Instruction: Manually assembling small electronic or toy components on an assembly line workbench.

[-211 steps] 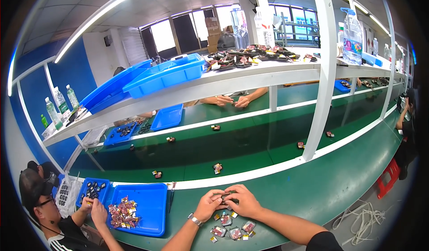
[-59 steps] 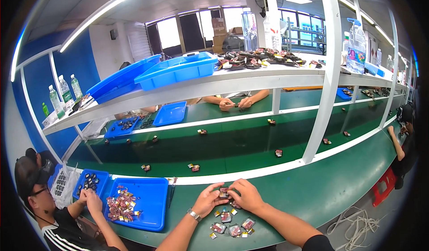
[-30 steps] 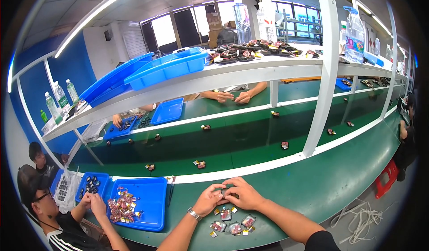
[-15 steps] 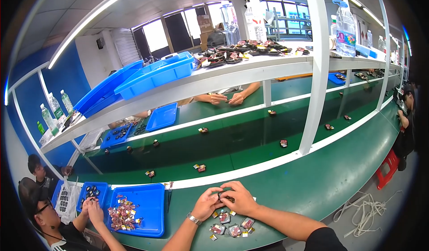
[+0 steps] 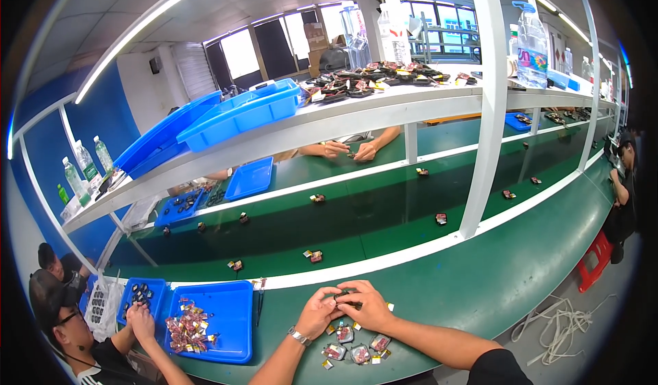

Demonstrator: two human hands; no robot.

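Assembly bench beside a green conveyor. You are holding your left hand (image 5: 317,313) and right hand (image 5: 367,305) together at the near edge of the green worktable (image 5: 493,282), fingertips of both meeting on a small dark component (image 5: 345,296) that is raised just above the surface. Compared with the views of the preceding seconds, your hands are staying in the same spot with the same joined pinch; only the head view is shifting slightly, and the small parts on the conveyor belt (image 5: 356,227) are sitting at new positions as the belt carries them along. By this reading you are still working on the same piece, not reaching for a new one. Just beneath your hands, a loose cluster of small parts (image 5: 351,347) is lying on the table, close to your wrists. To your left, a blue tray (image 5: 229,320) holding wrapped pieces is sitting beside a co-worker's hands (image 5: 140,316).
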